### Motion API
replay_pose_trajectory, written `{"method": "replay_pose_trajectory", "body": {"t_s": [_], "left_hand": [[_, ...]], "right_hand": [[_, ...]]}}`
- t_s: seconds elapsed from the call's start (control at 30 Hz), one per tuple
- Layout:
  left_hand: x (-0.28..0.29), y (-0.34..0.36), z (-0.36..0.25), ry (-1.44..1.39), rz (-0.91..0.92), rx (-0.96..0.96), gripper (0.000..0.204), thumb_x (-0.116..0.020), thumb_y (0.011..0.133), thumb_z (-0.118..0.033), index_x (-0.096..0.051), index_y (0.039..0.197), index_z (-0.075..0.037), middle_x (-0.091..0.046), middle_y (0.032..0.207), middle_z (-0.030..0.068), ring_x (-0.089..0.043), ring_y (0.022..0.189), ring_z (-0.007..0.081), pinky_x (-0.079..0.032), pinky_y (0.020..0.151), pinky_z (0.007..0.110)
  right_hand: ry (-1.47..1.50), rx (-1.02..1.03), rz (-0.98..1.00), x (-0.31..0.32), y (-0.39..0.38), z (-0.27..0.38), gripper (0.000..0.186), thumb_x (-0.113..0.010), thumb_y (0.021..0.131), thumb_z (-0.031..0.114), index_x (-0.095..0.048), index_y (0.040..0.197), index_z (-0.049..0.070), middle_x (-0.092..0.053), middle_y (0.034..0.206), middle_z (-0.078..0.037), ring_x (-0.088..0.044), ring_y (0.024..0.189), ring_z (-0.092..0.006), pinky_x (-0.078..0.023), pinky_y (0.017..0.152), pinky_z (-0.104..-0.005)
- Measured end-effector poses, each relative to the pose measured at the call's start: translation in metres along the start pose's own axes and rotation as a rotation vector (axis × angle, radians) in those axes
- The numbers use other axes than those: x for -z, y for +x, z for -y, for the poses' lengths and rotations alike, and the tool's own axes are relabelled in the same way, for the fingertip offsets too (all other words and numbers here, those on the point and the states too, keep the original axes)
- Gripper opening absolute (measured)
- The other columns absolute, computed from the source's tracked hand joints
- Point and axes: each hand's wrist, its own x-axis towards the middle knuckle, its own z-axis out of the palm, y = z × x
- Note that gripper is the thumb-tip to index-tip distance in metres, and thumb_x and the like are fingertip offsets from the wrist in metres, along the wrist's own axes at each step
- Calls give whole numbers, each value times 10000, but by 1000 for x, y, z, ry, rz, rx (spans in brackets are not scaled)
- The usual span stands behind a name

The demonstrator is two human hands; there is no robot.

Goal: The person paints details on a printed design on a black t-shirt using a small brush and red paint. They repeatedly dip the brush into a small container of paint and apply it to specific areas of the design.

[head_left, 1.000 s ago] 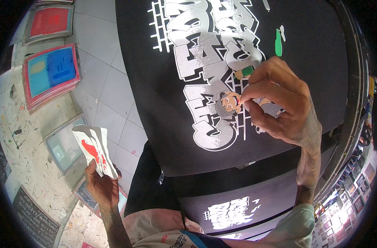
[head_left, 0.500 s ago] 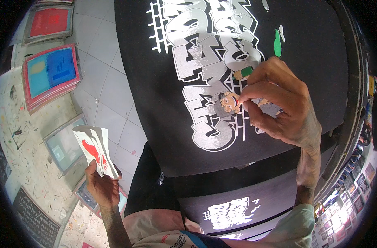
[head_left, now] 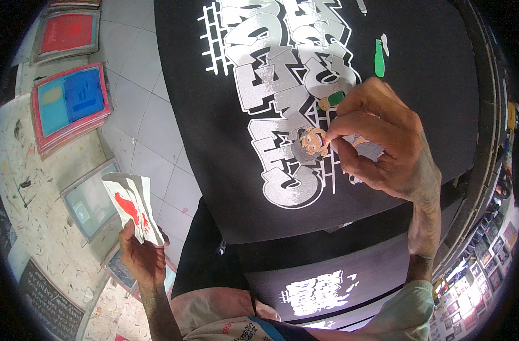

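My left hand [head_left: 143, 261] grips a folded white paper [head_left: 139, 187] with red paint smeared on it, held off to the left of the print. Over a sheet of black fabric [head_left: 430, 62], my right hand [head_left: 387, 136] is closed in a pinch. Its fingertips touch the print at the mouth of a cartoon face [head_left: 312, 143], where a little red shows. Whatever sits between those fingers is too small or hidden to make out. Large silver-white lettering [head_left: 271, 85] covers the fabric, with a printed green bottle [head_left: 379, 61] beyond my hand. Part of the cartoon figure lies hidden under my fingers.
A second black printed piece [head_left: 259, 278] lies nearest my body. Along the left stand stacked framed screens [head_left: 43, 108], a red screen [head_left: 71, 29] and a pale glassy frame [head_left: 92, 199]. Grey floor tiles [head_left: 148, 125] run between. A dark rail [head_left: 487, 113] curves along the right.
The print has shifted slightly left in the picture. Both hands keep almost the same place and grip, with the right fingertips still at the cartoon mouth.
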Motion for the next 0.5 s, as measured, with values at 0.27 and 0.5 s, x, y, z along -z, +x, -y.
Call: {"method": "replay_pose_trajectory", "body": {"t_s": [0.27, 0.5], "left_hand": [[0, 1, 0, 12, 41, -16, 240, -552, 1015, -181, -588, 1171, -3, -655, 1056, 131, -706, 839, 214, -657, 636, 331], [1, 2, 1, 22, 8, -26, 272, -564, 1002, -204, -581, 1189, -7, -673, 1036, 131, -714, 816, 230, -650, 644, 366]], "right_hand": [[10, -4, -25, -1, -1, -1, 207, -821, 701, 8, -729, 882, 51, -605, 895, -81, -588, 728, -148, -436, 540, -316], [2, 11, -4, 0, 0, -2, 204, -815, 702, 1, -729, 882, 46, -610, 886, -81, -590, 717, -142, -437, 535, -314]]}}
